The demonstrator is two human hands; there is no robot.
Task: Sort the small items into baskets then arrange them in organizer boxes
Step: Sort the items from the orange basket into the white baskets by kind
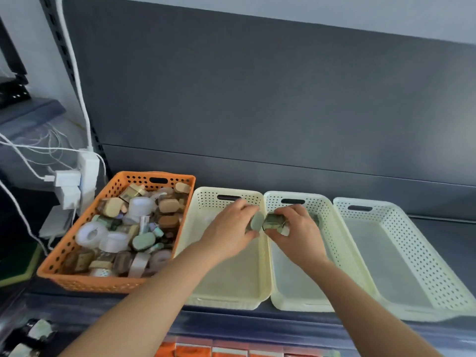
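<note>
We are sorting, and both hands are busy over the middle of the row of baskets. The left hand (231, 228) has its fingers curled round a small container with a pale green lid (257, 222). The right hand (298, 228) pinches a small greenish patterned box (273, 224) between thumb and fingers. The two items nearly touch each other, and they hang just above the place where the rims of the first cream basket (226, 279) and the second cream basket (296, 287) meet.

The relation which matters is this one. The container lies on the side of the first basket, the box on the side of the second, so we judge that each hand needs only a short move outward and down. All the baskets have their long axis running away from us, and both show bare floor in the near part, so there is room to drop.

The third cream basket (399, 266) stands to the right, nearer to the right hand. The orange basket (90, 283), full of mixed small items, is at the left, nearer to the left hand. All stand on the dark surface (458, 235).
</note>
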